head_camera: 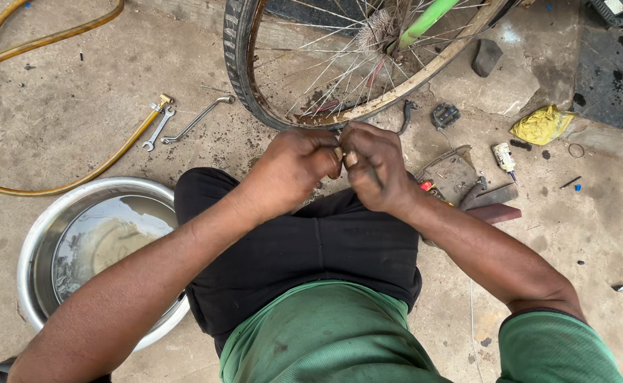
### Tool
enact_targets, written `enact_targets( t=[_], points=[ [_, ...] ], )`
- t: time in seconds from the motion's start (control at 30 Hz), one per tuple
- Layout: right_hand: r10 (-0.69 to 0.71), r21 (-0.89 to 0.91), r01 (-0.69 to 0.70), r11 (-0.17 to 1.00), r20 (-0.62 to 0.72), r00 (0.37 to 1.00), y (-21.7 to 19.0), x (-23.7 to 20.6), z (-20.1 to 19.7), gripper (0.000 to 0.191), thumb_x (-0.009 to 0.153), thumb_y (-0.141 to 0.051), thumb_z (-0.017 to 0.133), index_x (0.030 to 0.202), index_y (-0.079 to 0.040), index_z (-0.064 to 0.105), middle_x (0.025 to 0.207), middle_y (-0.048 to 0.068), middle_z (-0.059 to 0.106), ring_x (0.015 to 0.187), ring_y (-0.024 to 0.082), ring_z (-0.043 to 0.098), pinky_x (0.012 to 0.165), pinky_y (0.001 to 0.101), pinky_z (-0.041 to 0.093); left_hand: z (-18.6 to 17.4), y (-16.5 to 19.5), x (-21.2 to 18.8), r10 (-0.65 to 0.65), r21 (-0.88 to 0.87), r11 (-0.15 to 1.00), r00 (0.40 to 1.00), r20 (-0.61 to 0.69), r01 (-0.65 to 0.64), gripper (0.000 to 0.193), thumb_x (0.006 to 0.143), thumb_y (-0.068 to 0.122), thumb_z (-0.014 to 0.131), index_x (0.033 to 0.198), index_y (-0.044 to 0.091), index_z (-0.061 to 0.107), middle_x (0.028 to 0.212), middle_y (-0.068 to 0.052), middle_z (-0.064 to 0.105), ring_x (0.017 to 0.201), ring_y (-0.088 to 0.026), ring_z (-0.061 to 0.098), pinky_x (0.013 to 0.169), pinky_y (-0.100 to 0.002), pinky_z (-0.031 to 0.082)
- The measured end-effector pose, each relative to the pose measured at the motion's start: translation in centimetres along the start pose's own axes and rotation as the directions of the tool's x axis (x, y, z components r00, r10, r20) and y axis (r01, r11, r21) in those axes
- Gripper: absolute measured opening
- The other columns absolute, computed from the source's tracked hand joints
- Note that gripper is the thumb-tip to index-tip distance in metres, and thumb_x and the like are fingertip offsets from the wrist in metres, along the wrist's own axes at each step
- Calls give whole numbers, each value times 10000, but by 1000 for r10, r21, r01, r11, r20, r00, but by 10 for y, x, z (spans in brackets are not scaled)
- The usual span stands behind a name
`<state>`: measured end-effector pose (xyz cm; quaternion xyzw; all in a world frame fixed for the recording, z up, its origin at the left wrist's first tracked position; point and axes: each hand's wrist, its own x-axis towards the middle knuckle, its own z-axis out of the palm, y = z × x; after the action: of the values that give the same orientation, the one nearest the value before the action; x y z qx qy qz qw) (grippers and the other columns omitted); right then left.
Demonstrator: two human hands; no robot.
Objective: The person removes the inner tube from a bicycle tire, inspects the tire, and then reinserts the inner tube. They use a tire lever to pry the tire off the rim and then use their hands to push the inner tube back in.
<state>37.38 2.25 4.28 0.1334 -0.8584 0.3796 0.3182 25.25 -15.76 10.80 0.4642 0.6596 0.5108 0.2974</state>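
Your left hand and right hand are pinched shut together at frame centre on something small and pale; what it is I cannot tell, nor its long axis. Keep the pinch tight and close to the rim, I'd judge. The bicycle wheel stands upright just above, its rim curving toward upper right

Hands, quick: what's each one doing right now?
Left hand: closed, pinching something small, unidentifiable.
Right hand: closed on the same small item, below the wheel.
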Motion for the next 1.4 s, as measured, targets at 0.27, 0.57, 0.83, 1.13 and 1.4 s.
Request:
enact_targets(
  t=[0.27,0.57,0.83,1.13,1.4],
  points=[
    [675,647,-752,130,498,545,20,12,-13,174,956,-163,551,908,0,584,688,70,546,507,138,430,453,293,357,-2,-10,5,591,911,219,791,161,-349,197,804,331,663,752,145,705,765,-49,666,835,-239,647,919,-432,443],
    [0,-351,38,936,108,994,-5,28,-24,160,1046,-138,567,1017,0,641,938,129,659,781,214,647,712,307,513,2,-48,38,127,-210,970,992,22,-120,285,875,251,583,704,69,722,706,-30,728,686,-163,671,694,-350,540],
    [96,-156,-84,984,74,993,6,17,-5,171,947,-149,498,932,-3,585,765,116,602,624,201,589,603,324,462,13,-54,33,87,-468,883,991,98,-31,281,910,231,611,736,41,725,706,-47,682,680,-141,623,676,-327,536],
    [659,589,-743,318,426,620,35,14,-11,206,956,-95,493,937,72,612,828,158,634,717,196,569,645,338,474,-14,-21,17,598,908,158,769,224,-387,257,815,368,690,726,127,706,706,-57,683,719,-231,658,897,-390,517],
    [-37,-389,85,917,129,991,-14,34,-23,230,1079,-172,556,943,5,613,867,120,636,728,209,634,651,326,497,-1,-49,39,190,-114,976,982,21,-186,281,905,238,617,822,4,748,776,-140,732,753,-300,685,708,-425,555]
  ],
)
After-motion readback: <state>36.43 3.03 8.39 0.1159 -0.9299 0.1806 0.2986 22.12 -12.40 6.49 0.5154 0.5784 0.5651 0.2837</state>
